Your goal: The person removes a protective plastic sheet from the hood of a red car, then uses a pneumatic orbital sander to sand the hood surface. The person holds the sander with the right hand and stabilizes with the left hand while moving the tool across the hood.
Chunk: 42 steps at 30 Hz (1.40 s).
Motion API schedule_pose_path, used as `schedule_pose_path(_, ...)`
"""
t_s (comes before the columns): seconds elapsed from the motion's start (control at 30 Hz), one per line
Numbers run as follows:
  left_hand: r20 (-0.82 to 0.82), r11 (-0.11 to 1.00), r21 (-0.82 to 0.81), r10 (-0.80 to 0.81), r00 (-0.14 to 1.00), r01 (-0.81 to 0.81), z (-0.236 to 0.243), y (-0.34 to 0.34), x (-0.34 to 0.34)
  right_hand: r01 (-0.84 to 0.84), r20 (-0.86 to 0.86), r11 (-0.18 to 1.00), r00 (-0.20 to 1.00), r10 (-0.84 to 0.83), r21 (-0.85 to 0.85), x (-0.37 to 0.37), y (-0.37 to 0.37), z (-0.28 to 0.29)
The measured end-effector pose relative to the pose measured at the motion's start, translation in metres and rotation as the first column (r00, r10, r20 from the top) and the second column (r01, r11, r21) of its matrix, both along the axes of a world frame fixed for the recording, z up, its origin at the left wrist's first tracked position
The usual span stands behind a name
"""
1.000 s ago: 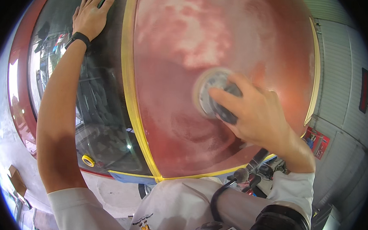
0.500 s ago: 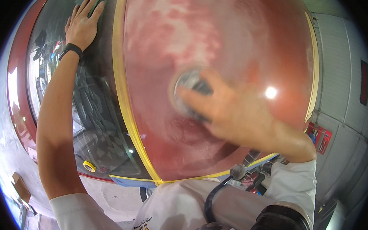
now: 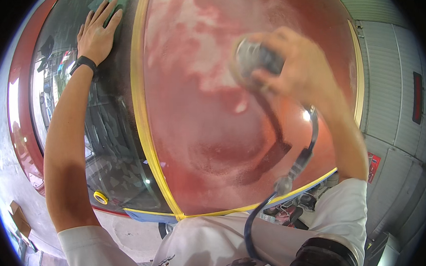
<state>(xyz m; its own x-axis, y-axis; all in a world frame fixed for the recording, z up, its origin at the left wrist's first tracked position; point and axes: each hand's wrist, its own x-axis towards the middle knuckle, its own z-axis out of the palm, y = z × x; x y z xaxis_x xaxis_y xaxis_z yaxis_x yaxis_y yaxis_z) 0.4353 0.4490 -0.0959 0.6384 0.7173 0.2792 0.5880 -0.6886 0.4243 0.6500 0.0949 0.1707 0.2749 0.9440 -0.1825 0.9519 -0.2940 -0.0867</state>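
Observation:
My right hand (image 3: 296, 63) is wrapped round a round air sander (image 3: 257, 58), slightly blurred by motion. The sander is over the right part of a red car panel (image 3: 214, 162) with pale, sanded patches. It looks tilted, and I cannot tell whether its pad touches the paint. From the sander a dark air hose (image 3: 299, 162) hangs toward my body. My left hand (image 3: 97, 38) lies flat with fingers spread on the dark glass (image 3: 111, 114) at the far left. A greenish cloth (image 3: 101, 1) shows at its fingertips.
Yellow masking tape (image 3: 142, 122) borders the panel along the glass and the near edge. A roll of yellow tape (image 3: 101, 197) lies on the glass. Beyond the panel's right side stands a grey wall (image 3: 384, 90). Tools and clutter (image 3: 294, 210) sit below the near edge.
My right hand has moved the sander away from me and to the right, bringing more of the hose over the panel. My left hand has stayed nearly still.

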Motion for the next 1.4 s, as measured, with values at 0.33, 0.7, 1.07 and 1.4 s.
schedule_pose_path(0.33,0.021,0.998,0.063,-0.017,1.000,0.016,-0.020,0.016,0.000,0.018,0.064,1.000,0.998,-0.017,-0.013,0.006,-0.018,-0.003)
schedule_pose_path(0.7,-0.015,0.999,0.046,0.021,1.000,-0.020,-0.008,0.002,-0.002,0.116,-0.007,0.991,0.993,-0.115,0.071,0.086,0.060,-0.005)
schedule_pose_path(1.07,-0.044,1.000,0.011,0.003,0.999,-0.002,0.002,0.003,-0.004,-0.119,0.015,0.993,0.993,0.119,0.005,0.023,0.050,-0.007)
schedule_pose_path(1.4,-0.061,0.996,-0.071,0.055,0.997,-0.059,0.017,-0.006,-0.007,0.086,0.078,0.992,0.993,-0.093,0.094,0.146,0.117,0.009)
